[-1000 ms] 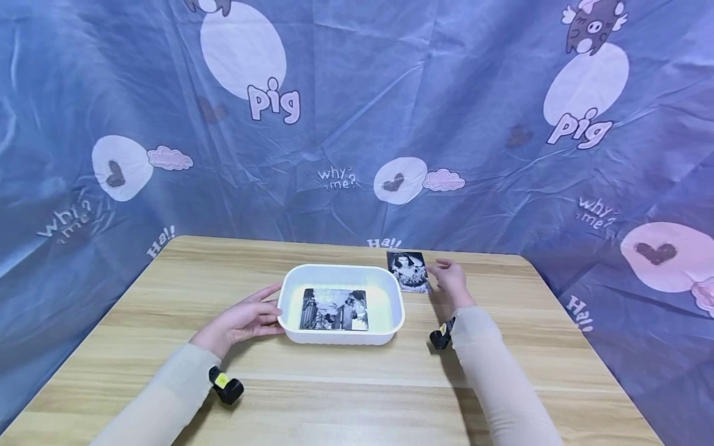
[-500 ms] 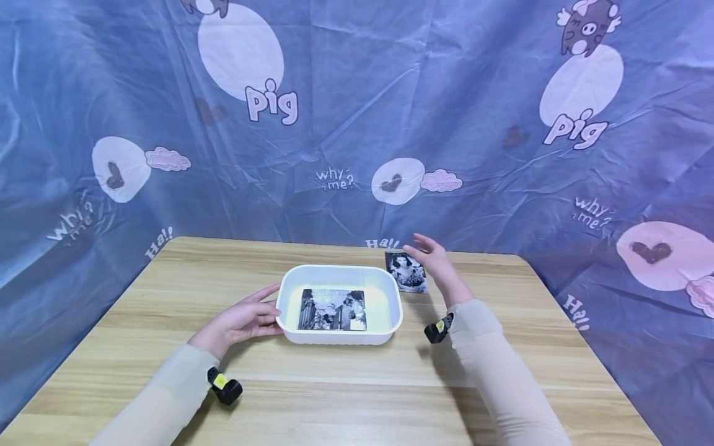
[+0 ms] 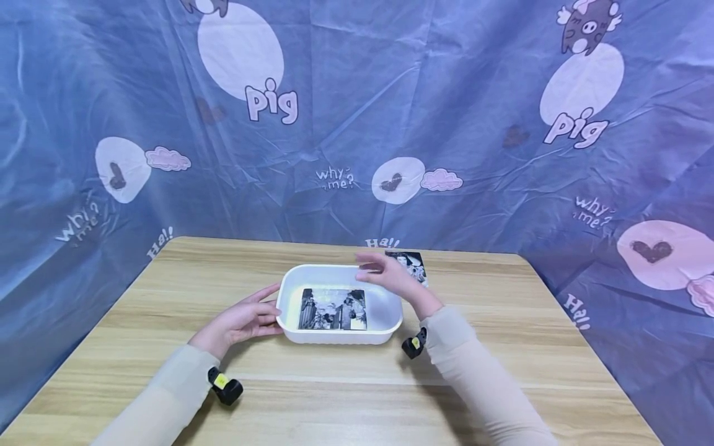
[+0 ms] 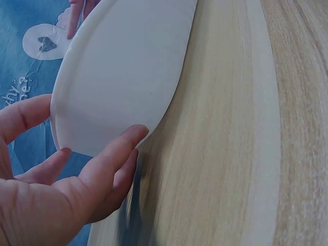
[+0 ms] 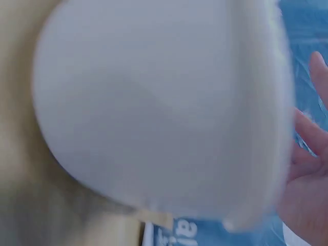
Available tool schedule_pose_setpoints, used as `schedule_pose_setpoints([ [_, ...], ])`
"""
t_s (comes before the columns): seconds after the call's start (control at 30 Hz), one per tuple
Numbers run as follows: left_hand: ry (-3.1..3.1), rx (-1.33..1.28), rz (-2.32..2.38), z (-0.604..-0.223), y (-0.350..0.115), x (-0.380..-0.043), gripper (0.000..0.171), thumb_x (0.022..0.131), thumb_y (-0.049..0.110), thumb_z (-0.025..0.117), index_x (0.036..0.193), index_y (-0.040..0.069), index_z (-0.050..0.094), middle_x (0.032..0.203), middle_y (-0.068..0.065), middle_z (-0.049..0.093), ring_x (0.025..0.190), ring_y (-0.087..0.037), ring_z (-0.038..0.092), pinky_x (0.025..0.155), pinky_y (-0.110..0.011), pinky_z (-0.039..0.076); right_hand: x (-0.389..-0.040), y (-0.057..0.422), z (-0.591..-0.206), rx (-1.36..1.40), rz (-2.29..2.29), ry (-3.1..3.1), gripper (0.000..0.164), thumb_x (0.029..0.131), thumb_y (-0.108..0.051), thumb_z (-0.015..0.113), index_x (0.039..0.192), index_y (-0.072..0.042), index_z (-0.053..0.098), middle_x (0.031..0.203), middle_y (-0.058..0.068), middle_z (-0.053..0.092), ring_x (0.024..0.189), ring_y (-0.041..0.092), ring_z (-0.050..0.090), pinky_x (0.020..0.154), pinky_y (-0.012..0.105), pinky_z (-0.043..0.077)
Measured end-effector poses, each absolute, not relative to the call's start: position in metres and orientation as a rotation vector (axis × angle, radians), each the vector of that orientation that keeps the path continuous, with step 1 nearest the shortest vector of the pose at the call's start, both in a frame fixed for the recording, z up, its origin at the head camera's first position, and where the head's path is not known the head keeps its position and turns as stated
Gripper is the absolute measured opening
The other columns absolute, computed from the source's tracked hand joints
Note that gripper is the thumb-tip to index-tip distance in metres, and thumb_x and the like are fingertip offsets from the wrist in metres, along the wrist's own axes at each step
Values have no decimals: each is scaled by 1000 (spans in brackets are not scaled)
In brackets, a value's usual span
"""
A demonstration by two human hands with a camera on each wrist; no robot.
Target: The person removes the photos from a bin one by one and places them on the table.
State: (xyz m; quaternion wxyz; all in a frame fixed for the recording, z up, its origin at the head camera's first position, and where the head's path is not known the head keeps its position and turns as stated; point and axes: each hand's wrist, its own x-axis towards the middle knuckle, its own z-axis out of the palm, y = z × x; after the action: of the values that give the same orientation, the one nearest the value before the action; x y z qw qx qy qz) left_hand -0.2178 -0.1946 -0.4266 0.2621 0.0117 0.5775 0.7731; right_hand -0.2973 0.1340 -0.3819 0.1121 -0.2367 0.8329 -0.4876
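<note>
A white plastic tub stands on the wooden table, with a black-and-white photo lying flat inside it. At the tub's left end, my left hand holds the wall, fingers spread from rim to lower side; the left wrist view shows the fingertips against the white wall. My right hand hovers over the tub's back right corner, fingers loosely bent, nothing visible between them. Partly behind this hand, a second black-and-white photo lies on the table near its back edge. The tub's wall fills the blurred right wrist view.
The light wooden table reaches back to a blue printed curtain, which also runs along both sides. Black wrist cameras sit on both forearms, over pale sleeves.
My right hand has lifted from beside the loose photo and swung left, over that photo, to the tub. The left hand, the tub and both photos have stayed in place.
</note>
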Motion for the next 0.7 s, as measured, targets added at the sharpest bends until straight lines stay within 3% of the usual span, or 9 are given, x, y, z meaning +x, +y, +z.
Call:
schedule_pose_setpoints([
  [0.33,1564,40,2079,-426,-195,-221,85,90,-4,50,156,11,-2,158,-28,4,112,-27,62,102,-50,49,-293,108,-415,-766,-1079,2555,62,80,-22,78,135,-8,54,136,11,57,120,29,57,103,41,49],
  [0.7,1573,40,2069,-427,-197,-223,85,90,-4,50,156,11,-2,158,-27,5,114,-28,61,103,-50,48,-297,97,-426,-770,-790,2658,80,73,-25,83,140,-2,46,145,17,46,135,33,41,118,45,31],
])
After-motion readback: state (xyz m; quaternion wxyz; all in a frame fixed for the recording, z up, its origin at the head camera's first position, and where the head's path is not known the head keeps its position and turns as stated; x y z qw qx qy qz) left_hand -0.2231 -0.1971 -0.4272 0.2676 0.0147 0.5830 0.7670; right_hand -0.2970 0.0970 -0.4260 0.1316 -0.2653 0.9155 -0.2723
